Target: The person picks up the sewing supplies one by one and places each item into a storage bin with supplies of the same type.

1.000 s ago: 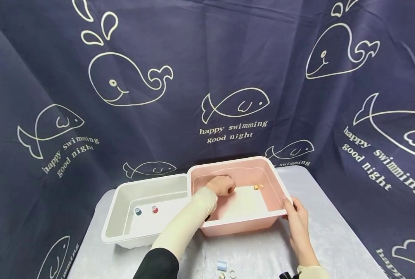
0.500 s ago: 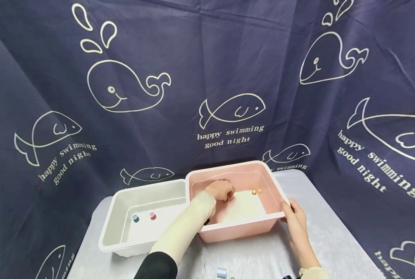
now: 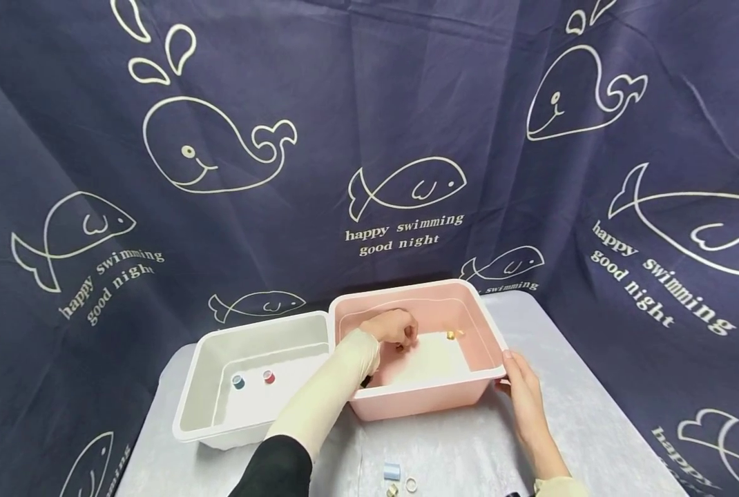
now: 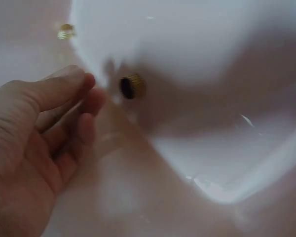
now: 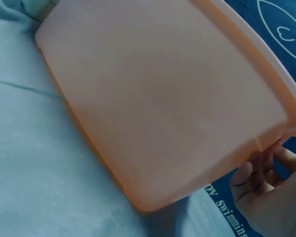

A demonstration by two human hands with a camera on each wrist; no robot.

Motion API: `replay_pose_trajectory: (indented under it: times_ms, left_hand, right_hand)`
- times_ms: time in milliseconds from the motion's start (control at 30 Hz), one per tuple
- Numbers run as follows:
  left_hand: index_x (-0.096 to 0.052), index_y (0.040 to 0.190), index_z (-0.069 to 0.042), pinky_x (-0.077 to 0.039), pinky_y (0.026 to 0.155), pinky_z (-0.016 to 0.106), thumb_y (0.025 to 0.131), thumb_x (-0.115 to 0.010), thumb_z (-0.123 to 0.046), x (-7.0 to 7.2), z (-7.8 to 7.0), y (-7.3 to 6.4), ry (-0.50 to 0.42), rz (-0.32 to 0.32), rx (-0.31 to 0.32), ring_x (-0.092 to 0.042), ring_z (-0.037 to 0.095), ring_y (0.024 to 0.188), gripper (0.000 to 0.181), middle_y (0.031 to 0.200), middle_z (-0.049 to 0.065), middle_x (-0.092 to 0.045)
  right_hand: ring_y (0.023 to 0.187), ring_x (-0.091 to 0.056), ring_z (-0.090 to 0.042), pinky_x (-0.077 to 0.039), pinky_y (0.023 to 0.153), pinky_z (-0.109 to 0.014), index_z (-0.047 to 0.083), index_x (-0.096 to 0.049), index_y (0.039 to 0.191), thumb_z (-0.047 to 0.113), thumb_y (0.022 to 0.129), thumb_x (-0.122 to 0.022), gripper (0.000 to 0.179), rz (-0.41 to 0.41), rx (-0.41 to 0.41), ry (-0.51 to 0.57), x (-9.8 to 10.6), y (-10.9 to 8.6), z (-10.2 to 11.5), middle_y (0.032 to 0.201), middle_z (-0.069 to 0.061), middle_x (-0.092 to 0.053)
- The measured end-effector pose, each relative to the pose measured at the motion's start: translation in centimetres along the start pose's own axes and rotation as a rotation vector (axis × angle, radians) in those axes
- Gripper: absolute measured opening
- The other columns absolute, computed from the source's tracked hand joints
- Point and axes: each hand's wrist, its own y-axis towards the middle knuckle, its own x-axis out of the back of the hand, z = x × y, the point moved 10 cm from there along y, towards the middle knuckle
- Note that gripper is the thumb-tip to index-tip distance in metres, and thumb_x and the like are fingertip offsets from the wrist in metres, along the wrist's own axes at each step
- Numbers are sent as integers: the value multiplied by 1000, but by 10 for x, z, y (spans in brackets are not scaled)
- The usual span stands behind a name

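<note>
My left hand (image 3: pixel 391 326) reaches down into the pink bin (image 3: pixel 419 402), near its left side. In the left wrist view, loosely bent fingers (image 4: pixel 59 94) hold nothing. Just beyond the fingertips, a small gold ribbed piece (image 4: pixel 133 86) with a dark round opening lies on the bin floor. A second gold piece (image 4: pixel 65 32) shows farther off; in the head view a gold piece (image 3: pixel 451 335) lies near the back right. My right hand (image 3: pixel 527 393) grips the bin's front right rim corner, thumb on top and fingers (image 5: pixel 256 170) curled underneath.
A white bin (image 3: pixel 220 433) stands against the pink bin's left side, holding a teal spool (image 3: pixel 237 382) and a red spool (image 3: pixel 269 377). On the table in front lie a light blue spool (image 3: pixel 391 471), a pale ring (image 3: pixel 411 484) and a gold piece (image 3: pixel 392 491).
Inside the pink bin, my left hand's fingers have loosened from a tighter curl. The right hand stays on the rim; the head view has shifted slightly.
</note>
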Motion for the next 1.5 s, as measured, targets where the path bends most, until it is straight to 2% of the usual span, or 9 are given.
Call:
replay_pose_trajectory:
  times_ms: [267, 400, 600, 667, 900, 1033, 1233, 1367, 1500]
  left_hand:
    - [-76, 102, -13, -49, 72, 22, 96, -73, -21, 17, -5, -10, 165, -16, 117, -71, 11, 76, 10, 88, 4, -81]
    - [-76, 95, -19, -54, 80, 28, 94, -73, -25, 29, -18, -15, 256, -55, 78, -66, 7, 78, 7, 87, -7, -77]
    - [-75, 113, -14, -53, 93, 27, 97, -71, -24, 57, -54, -61, 217, -26, 122, -65, 11, 97, 19, 111, -3, -75]
    - [-73, 119, -12, -52, 96, 27, 99, -69, -23, 68, -69, -78, 218, -64, 98, -65, 11, 100, 23, 116, 1, -74]
    - [-70, 121, -11, -54, 96, 27, 103, -65, -18, 90, -121, -128, 221, -384, -140, -72, 9, 94, 20, 119, 3, -71]
    - [-70, 118, -11, -54, 100, 31, 101, -67, -13, 87, -137, -154, 189, -557, -253, -69, 15, 110, 17, 116, 0, -72]
    - [-70, 119, -18, -53, 100, 28, 100, -64, -10, 67, -146, -193, 129, -797, -330, -66, 12, 115, 21, 119, -6, -70]
    - [-72, 114, -20, -50, 100, 23, 98, -64, -4, 45, -138, -227, 70, -977, -320, -64, 10, 113, 24, 117, -9, -70]
    - [-73, 107, -17, -50, 94, 18, 87, -65, 8, 13, -125, -257, -63, -1090, -308, -66, 10, 102, 33, 108, -7, -72]
  right_hand:
    - [80, -59, -5, -52, 71, -22, -1, -57, 130, 39, 112, -43, 46, 1, 5, -46, -1, 3, -4, 85, 12, -61]
    - [76, -60, -6, -52, 69, -22, 2, -58, 126, 38, 112, -43, 42, -20, -24, -27, 0, 2, -7, 81, 10, -61]
    - [73, -61, -8, -52, 66, -24, 4, -59, 122, 36, 111, -44, 37, -32, -39, -22, 2, 3, -13, 80, 9, -62]
    - [72, -61, -9, -52, 67, -24, 4, -59, 123, 36, 112, -43, 37, -22, -34, -26, 1, 5, -14, 80, 9, -62]
    - [70, -62, -10, -52, 65, -25, 4, -58, 122, 36, 112, -42, 37, -31, -26, -15, 2, 6, -16, 79, 9, -61]
    - [71, -62, -9, -52, 64, -24, 4, -57, 124, 37, 112, -42, 38, -36, -15, -11, 3, 5, -16, 79, 10, -61]
    - [71, -61, -8, -52, 64, -25, 3, -56, 123, 37, 112, -42, 39, -48, -8, 0, 6, 3, -17, 80, 9, -61]
    - [69, -61, -10, -51, 63, -25, 1, -56, 124, 34, 112, -42, 38, -52, 2, 9, 5, 2, -16, 79, 9, -60]
    - [68, -59, -9, -50, 63, -25, -1, -57, 122, 34, 112, -41, 39, -56, 26, -9, 4, 4, -12, 79, 8, -60]
